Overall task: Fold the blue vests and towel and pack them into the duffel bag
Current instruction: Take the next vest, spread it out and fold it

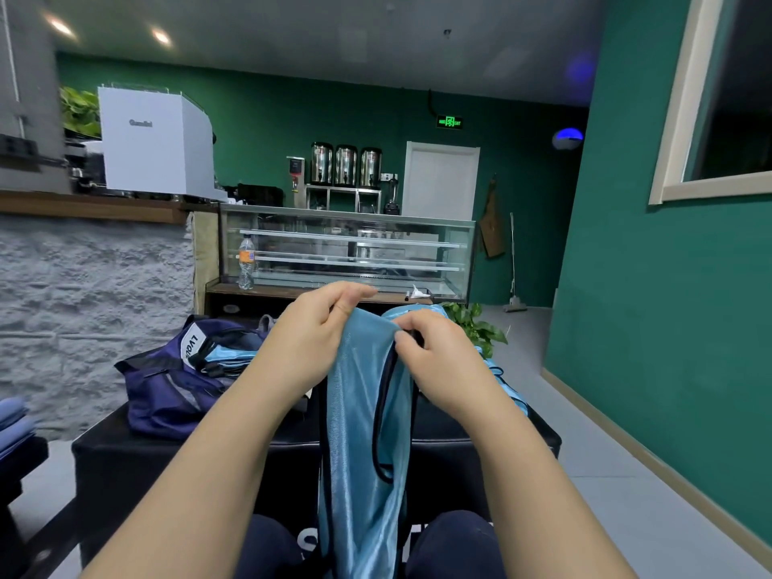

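Observation:
A shiny light-blue vest [355,432] with dark trim hangs down in front of me, held up at its top. My left hand [311,334] pinches the upper left of the vest. My right hand [434,357] grips its upper right by the dark-edged strap. The navy duffel bag [175,390] lies open on the black bench [108,449] to the left, with light-blue fabric [227,356] showing inside its mouth. More light-blue vest fabric [507,388] lies on the bench behind my right hand.
Folded blue cloth [14,424] sits at the far left edge. A glass display case [346,252] with a water bottle [246,263] stands behind the bench. A potted plant [476,325] is beyond my right hand. Green wall on the right, grey floor beside it.

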`<state>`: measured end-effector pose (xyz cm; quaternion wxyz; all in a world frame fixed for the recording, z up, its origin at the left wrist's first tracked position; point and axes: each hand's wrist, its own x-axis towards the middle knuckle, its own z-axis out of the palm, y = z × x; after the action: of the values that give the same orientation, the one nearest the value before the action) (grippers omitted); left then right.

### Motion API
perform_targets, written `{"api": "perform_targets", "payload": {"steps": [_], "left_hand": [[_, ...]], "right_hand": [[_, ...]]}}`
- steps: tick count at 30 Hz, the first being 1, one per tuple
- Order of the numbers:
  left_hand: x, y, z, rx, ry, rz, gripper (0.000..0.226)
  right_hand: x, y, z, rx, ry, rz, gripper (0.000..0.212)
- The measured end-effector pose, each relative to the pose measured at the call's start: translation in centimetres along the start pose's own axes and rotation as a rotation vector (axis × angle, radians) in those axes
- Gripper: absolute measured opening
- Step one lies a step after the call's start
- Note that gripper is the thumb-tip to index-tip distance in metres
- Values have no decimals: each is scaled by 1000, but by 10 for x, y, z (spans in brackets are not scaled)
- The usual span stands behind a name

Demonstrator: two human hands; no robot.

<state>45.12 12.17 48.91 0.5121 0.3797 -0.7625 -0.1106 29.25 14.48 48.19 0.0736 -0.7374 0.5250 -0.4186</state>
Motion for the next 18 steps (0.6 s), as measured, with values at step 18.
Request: {"api": "perform_targets", "payload": {"steps": [18], "left_hand": [[-13, 22, 9, -290, -303, 5, 31]], "right_hand": [[5, 23, -2, 207, 187, 107, 26]]}}
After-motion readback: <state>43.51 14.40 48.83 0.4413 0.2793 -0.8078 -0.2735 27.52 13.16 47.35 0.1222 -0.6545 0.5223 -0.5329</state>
